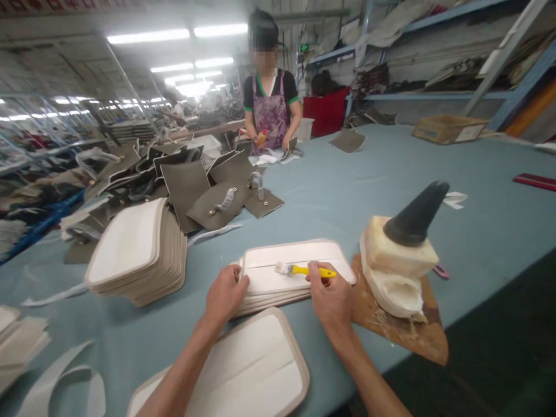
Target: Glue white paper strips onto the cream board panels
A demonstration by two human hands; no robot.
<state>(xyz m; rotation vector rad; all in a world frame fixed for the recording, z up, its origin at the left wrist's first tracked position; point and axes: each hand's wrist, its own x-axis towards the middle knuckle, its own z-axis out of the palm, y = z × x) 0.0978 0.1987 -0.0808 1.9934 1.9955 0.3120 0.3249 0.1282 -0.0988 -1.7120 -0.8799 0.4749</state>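
My right hand point(332, 298) grips a paintbrush point(304, 270) with a yellow handle, its whitish bristles touching the top panel. Beneath the brush lies a small stack of white rounded panels point(269, 284) with beige edges. At the stack's left end, my left hand point(226, 294) holds the edge of the top panel between thumb and fingers. Closer to me, more white panels point(256, 365) lie partly under my left forearm. Right of my right hand stands a cut-open glue container point(393, 272) with white paste at its mouth and a black cone on top, set on a brown board point(428, 341).
A tall stack of panels point(130, 243) stands at left, before a heap of grey-brown pieces with handles point(186, 191). Across the blue-grey table point(313, 197), a person in a purple apron point(271, 113) works. A cardboard box point(447, 128) sits far right.
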